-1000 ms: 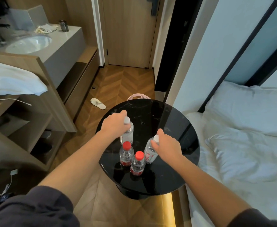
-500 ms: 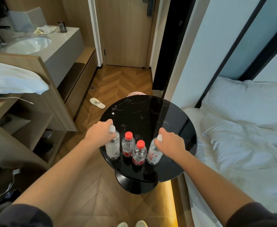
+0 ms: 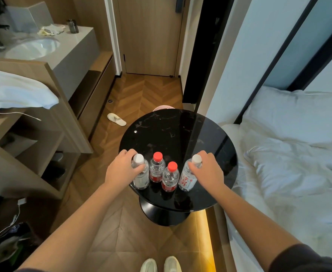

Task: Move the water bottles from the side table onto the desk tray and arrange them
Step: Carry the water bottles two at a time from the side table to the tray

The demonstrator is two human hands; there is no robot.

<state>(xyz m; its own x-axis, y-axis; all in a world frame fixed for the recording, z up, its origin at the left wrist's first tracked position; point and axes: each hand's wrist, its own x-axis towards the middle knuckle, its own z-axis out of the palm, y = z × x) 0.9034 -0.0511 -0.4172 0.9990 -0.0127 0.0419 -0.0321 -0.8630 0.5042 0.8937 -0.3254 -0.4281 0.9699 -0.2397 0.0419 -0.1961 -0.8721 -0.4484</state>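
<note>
**Left hand** (image 3: pixel 122 169): fingers curled round the neck of the left white-capped bottle (image 3: pixel 141 178), which stands at the hand's 3 o'clock. **Right hand** (image 3: pixel 209 170): grips the right white-capped bottle (image 3: pixel 187 180), at its 9 o'clock, in the same way. Both bottles are upright, long axes vertical, near the 6 o'clock edge of the side table (image 3: pixel 181 130). The red-capped bottles (image 3: pixel 157 170) stand between them, close-packed, so a straight-up lift looks necessary. Fingertips are hidden behind the bottles, and the desk tray is out of view.

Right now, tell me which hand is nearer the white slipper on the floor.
Left. The slipper lies beyond the left hand; the right hand is farther off to the right.
</note>
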